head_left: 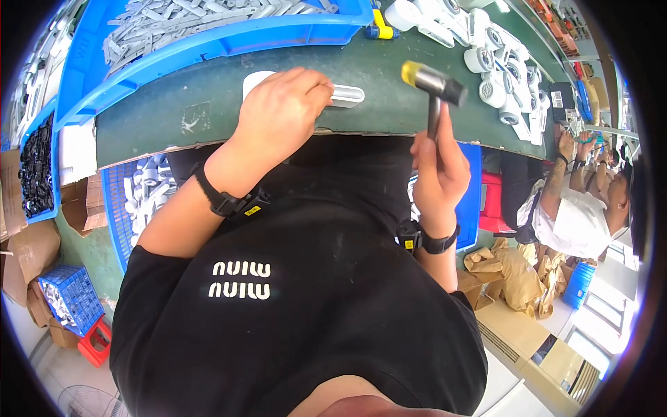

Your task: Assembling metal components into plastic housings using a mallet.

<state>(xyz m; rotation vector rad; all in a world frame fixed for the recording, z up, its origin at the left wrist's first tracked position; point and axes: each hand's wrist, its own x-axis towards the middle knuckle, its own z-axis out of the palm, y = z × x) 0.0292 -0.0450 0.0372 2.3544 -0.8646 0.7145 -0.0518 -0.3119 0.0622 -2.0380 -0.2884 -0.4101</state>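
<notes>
My left hand (pixel 288 104) is closed over a white plastic housing (pixel 347 96) lying on the green bench top. The housing's rounded wide end shows left of my fingers, and its long grooved handle end sticks out to their right. Fingers and thumb are bent together at its middle, hiding that part. To the right, my right hand (pixel 441 174) grips the shaft of a small mallet (pixel 434 83). The mallet's head is raised over the bench, one face yellow and the other black, apart from the housing.
A large blue tray (pixel 292 31) of grey strips stands at the back left. Beside it lies a yellow-and-blue tool (pixel 380 29). Several white plastic assemblies (pixel 504 76) are heaped at the right. Blue crates (pixel 114 215) flank my lap below the bench edge. Another person (pixel 573 219) works at far right.
</notes>
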